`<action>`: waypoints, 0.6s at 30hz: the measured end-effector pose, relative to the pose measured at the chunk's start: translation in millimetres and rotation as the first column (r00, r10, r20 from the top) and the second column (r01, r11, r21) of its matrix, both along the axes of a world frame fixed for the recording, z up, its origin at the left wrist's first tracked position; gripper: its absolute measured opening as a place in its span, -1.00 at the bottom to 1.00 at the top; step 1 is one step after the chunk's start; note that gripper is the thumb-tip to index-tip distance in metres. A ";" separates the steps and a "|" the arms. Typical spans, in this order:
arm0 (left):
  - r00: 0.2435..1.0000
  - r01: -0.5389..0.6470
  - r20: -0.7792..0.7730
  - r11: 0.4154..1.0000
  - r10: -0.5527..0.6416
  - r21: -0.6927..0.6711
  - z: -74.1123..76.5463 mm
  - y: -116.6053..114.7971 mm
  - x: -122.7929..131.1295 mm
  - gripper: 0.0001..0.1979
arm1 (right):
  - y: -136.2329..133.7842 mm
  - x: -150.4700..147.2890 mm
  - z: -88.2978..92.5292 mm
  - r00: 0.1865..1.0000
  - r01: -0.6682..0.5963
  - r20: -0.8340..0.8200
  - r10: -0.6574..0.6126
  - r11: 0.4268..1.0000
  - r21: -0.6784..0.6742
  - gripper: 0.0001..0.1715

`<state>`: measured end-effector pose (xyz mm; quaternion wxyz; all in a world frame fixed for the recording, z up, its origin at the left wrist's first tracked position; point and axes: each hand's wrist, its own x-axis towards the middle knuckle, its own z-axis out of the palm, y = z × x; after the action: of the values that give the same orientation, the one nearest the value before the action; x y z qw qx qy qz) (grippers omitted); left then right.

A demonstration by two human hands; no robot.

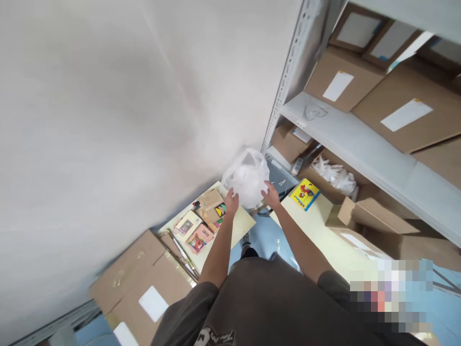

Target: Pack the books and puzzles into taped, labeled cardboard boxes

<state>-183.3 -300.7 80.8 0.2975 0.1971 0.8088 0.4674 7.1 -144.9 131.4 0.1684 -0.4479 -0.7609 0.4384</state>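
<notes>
A: Where's the plastic bag [247,181]?
B: At the far end of the space between the two tables, close to the wall [180,120]. It's white, thin and puffed up. I can't make out what bears its weight.
A: And the hands?
B: The left hand [232,201] is at its near left edge, the right hand [272,194] at its right edge. Most of the bag sits between and just beyond them.
A: Has either got hold of it?
B: Fingers are loosely bent and partly spread on both. Whether any plastic is pinched between them, I can't tell.
A: So which step is this?
B: I'd judge it's handling the bag, two hands working at its sides. Any firm hold from here would call for fingers closing on the plastic evenly, without tugging one side.
A: What's around it?
B: On the left table [246,225], books [200,238] lie near the left forearm. On the right table [317,218], a yellow book [305,194] lies right of the right hand.
A: Further out?
B: White crumpled plastic [334,174] in a carton at right, under a shelf [360,134] with boxes [406,113]; cardboard [140,269] at near left.
</notes>
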 end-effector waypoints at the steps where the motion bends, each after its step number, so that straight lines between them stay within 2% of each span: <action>1: 1.000 0.015 0.008 1.000 -0.015 -0.012 -5.7 1.9 -5.5 -0.39 | 2.0 -14.6 -6.8 0.999 -0.028 0.018 0.028 1.000 -0.012 -0.23; 4: 0.997 0.073 0.018 0.995 -0.072 -0.073 -26.8 17.5 -15.3 -0.36 | 11.1 -45.7 -31.4 0.993 -0.069 0.090 0.073 0.997 -0.040 -0.19; 8: 0.973 0.228 -0.001 0.958 -0.232 -0.176 -67.3 59.8 -17.0 -0.41 | 28.5 -64.6 -73.6 0.982 -0.063 0.173 0.074 0.996 -0.065 -0.12; 13: 0.878 0.473 0.070 0.833 -0.474 -0.286 -133.6 123.7 -5.7 -0.57 | 51.2 -65.5 -133.3 0.977 -0.052 0.200 0.073 0.993 -0.109 -0.07; 15: 0.859 0.509 0.114 0.805 -0.500 -0.306 -160.0 144.2 -1.0 -0.59 | 59.5 -63.2 -156.1 0.980 -0.046 0.189 0.069 0.991 -0.125 -0.07; 18: 0.861 0.504 0.118 0.803 -0.494 -0.317 -192.4 165.5 3.6 -0.58 | 70.2 -59.9 -185.6 0.983 -0.059 0.164 0.085 0.986 -0.158 -0.09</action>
<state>-179.7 -135.2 -111.5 0.4511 0.3421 0.7915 0.2302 -52.7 -74.7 -54.2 0.0520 -0.4672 -0.7524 0.4613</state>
